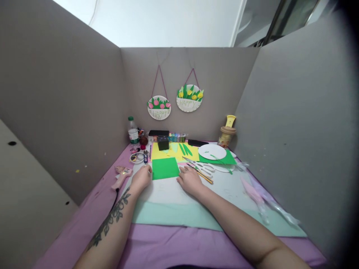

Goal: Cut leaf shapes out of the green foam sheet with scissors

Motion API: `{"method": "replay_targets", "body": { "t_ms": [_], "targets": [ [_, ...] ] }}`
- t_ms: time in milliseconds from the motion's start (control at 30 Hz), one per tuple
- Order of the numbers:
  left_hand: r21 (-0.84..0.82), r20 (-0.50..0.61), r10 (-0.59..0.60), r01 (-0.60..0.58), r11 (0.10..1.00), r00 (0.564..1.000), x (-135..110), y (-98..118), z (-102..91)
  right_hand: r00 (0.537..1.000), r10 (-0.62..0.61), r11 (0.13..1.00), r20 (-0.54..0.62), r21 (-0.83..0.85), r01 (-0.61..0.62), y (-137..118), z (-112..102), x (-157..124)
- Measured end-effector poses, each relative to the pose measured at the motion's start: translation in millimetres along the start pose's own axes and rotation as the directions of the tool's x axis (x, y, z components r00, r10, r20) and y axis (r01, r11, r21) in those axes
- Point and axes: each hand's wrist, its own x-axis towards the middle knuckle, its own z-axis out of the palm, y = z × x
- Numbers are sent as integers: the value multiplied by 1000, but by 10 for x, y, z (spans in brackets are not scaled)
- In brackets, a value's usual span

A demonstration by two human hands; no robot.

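A green sheet of paper [165, 168] lies in front of me on the white work surface. My left hand [141, 178] is closed at its left edge, with the fingers curled and the thumb against the paper. At the right edge, my right hand [190, 181] rests palm down with its fingers apart, the fingertips touching or very near the sheet. Just beyond that hand are white-handled scissors [206, 170] and yellow pencils [206, 177]. Behind the sheet, cut green paper strips [185, 149] lie on yellow paper [158, 154].
A pink glue gun [122, 176] lies at left, near a roll of tape [137, 158] and a bottle [133, 132]. White paper plates [212, 151] and plastic-wrapped material [254, 194] are at right. Two decorated plates [159, 112] hang on the back partition [134, 74].
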Motion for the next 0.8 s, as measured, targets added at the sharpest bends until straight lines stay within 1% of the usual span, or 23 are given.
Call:
{"method": "replay_targets", "body": {
  "t_ms": [67, 100, 167, 200, 267, 333, 467, 633, 733, 800],
  "targets": [
    [-43, -72, -3, 0, 999, 997, 0, 63, 15, 998, -43, 997, -36, 62, 45, -97, 62, 14],
    [-68, -82, 13, -19, 997, 997, 1, 104, 32, 996, -85, 992, -33, 94, 88, -155, 98, 24],
    [-100, -58, 70, -76, 992, 996, 4, 183, 81, 986, -165, 976, 10, 147, 162, -268, 173, 49],
    [-101, -36, 93, -96, 990, 995, 6, 213, 109, 981, -187, 970, 40, 168, 178, -314, 207, 63],
    [-88, 15, 110, -109, 990, 994, 12, 243, 155, 979, -185, 967, 86, 193, 166, -372, 257, 85],
    [-80, 60, 106, -101, 992, 993, 20, 236, 174, 983, -153, 973, 98, 187, 133, -375, 275, 94],
    [-79, 93, 93, -86, 993, 991, 25, 176, 144, 993, -79, 990, 90, 124, 68, -270, 216, 54],
    [-91, 99, 83, -74, 993, 992, 5, 93, 101, 993, 6, 998, 120, 61, -13, -36, 105, -18],
    [-70, 99, 62, -55, 996, 993, 11, 32, 82, 997, 31, 999, 76, 20, -32, 149, 93, 0],
    [-40, 58, 43, -41, 998, 997, 24, 4, 66, 999, 38, 999, 7, 20, -38, 266, 110, 40]
  ]
}}
